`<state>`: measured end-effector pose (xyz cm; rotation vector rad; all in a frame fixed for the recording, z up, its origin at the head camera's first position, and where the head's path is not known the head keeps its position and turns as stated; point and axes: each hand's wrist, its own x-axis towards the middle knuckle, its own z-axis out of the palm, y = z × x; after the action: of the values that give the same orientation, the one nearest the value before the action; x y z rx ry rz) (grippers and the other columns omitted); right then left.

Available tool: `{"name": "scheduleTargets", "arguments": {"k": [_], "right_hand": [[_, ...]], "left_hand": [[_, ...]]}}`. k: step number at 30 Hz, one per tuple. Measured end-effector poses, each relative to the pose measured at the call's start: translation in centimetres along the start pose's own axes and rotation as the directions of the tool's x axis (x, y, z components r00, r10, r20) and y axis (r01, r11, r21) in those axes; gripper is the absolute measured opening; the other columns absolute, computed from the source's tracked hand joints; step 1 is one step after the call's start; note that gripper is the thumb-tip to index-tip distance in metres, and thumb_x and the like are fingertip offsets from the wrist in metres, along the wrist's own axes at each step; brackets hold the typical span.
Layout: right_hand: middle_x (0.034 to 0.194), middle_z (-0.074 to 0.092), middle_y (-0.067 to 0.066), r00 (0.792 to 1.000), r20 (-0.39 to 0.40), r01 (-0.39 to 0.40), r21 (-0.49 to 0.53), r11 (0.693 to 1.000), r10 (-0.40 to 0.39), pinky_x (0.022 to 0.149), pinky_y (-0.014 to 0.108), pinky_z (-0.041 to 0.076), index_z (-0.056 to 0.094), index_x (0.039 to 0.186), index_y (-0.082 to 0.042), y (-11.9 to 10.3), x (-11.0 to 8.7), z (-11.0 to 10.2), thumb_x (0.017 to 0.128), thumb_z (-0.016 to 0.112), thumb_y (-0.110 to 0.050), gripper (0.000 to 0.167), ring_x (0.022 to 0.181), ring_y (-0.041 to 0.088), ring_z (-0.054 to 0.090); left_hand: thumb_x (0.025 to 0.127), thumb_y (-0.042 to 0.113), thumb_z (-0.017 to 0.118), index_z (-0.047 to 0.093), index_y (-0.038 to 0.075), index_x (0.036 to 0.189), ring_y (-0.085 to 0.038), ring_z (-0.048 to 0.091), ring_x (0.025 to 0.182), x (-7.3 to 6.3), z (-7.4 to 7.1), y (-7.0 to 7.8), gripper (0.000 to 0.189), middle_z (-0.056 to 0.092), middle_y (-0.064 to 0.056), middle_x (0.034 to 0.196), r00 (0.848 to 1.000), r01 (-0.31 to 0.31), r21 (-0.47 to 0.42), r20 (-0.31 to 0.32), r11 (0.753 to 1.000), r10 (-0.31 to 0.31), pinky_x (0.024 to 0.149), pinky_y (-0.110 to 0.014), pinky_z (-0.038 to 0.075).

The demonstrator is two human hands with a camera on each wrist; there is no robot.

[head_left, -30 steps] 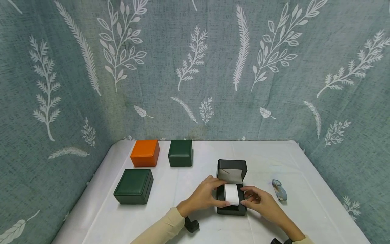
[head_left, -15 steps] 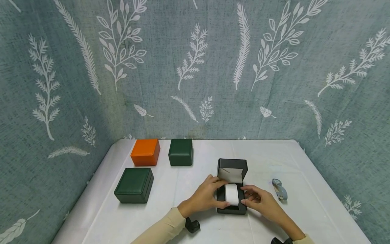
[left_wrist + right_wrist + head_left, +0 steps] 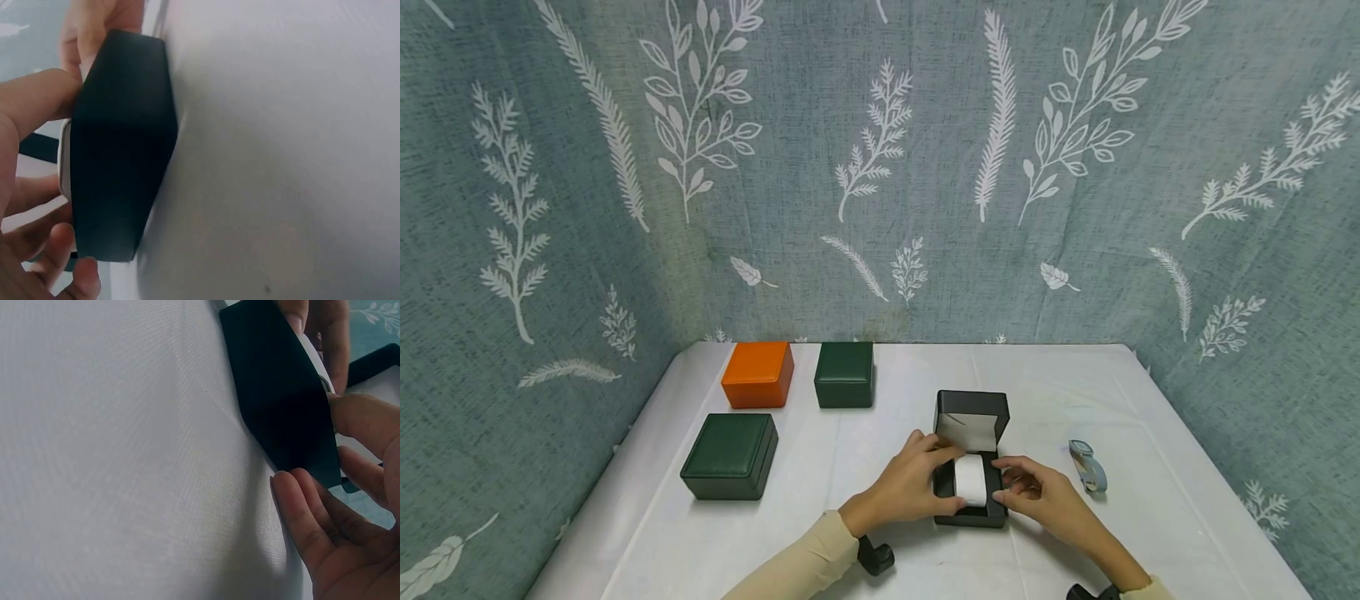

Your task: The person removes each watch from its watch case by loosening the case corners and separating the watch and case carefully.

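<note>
An open black watch box (image 3: 972, 520) stands on the white-covered table, lid raised at the back and pale lining showing. Inside sits a white watch cushion (image 3: 970, 482). My left hand (image 3: 904, 482) pinches this cushion, thumb near its front end and fingers near the back. With thumb at the rim and fingers along the outer wall, my right hand (image 3: 1047, 502) holds the box's right side. Both wrist views show the dark box wall (image 3: 122, 144) from close up, which hides most of the cushion. A watch with a blue-grey strap (image 3: 1087, 467) lies right of the right hand.
Toward the left are an orange box (image 3: 757, 375), a small green box (image 3: 844, 375) and a larger green box (image 3: 730, 457), all closed. Leaf-patterned curtains (image 3: 880, 167) border the table (image 3: 625, 542) at the back and sides.
The fingers of my left hand shift very slightly at the cushion's back end. The right hand, the box and the watch stay in place.
</note>
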<state>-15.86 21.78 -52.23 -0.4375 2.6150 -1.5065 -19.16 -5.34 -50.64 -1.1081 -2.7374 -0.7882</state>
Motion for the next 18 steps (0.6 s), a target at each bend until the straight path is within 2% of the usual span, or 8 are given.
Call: {"name": "scheduleTargets", "arguments": {"k": [6, 11, 18], "right_hand": [[0.107, 0.067, 0.005, 1.000, -0.003, -0.014, -0.008, 1.000, 0.014, 0.075, 0.027, 0.055, 0.066, 0.131, -0.014, -0.2, 0.0, 0.0, 0.090, 0.082, -0.034, 0.049, 0.087, 0.012, 0.065], [0.107, 0.067, 0.005, 1.000, 0.002, -0.020, -0.002, 1.000, 0.020, 0.075, 0.027, 0.055, 0.066, 0.132, -0.014, -0.2, 0.0, 0.0, 0.090, 0.081, -0.034, 0.049, 0.087, 0.013, 0.065], [0.107, 0.068, 0.006, 1.000, 0.000, -0.016, 0.026, 1.000, 0.016, 0.075, 0.027, 0.055, 0.063, 0.136, -0.013, -0.2, -0.2, 0.0, 0.090, 0.082, -0.031, 0.053, 0.087, 0.013, 0.066]], "left_hand": [[0.090, 0.054, 0.074, 0.067, 0.014, 0.139, -0.013, 0.046, 0.109, -0.1, 0.0, -0.4, 0.064, 0.060, 0.000, 0.136, 0.999, -0.042, 0.022, 0.012, 0.999, 0.042, 0.088, -0.025, 0.047], [0.094, 0.053, 0.071, 0.065, 0.011, 0.140, -0.013, 0.045, 0.111, -0.1, -0.1, -0.5, 0.063, 0.058, -0.001, 0.139, 0.998, -0.047, 0.009, 0.030, 0.999, 0.046, 0.090, -0.026, 0.046], [0.096, 0.048, 0.072, 0.069, 0.013, 0.133, -0.011, 0.050, 0.113, -0.6, -0.4, -1.2, 0.051, 0.060, 0.001, 0.132, 0.999, -0.036, -0.135, -0.022, 0.990, 0.034, 0.093, -0.028, 0.047]]}}
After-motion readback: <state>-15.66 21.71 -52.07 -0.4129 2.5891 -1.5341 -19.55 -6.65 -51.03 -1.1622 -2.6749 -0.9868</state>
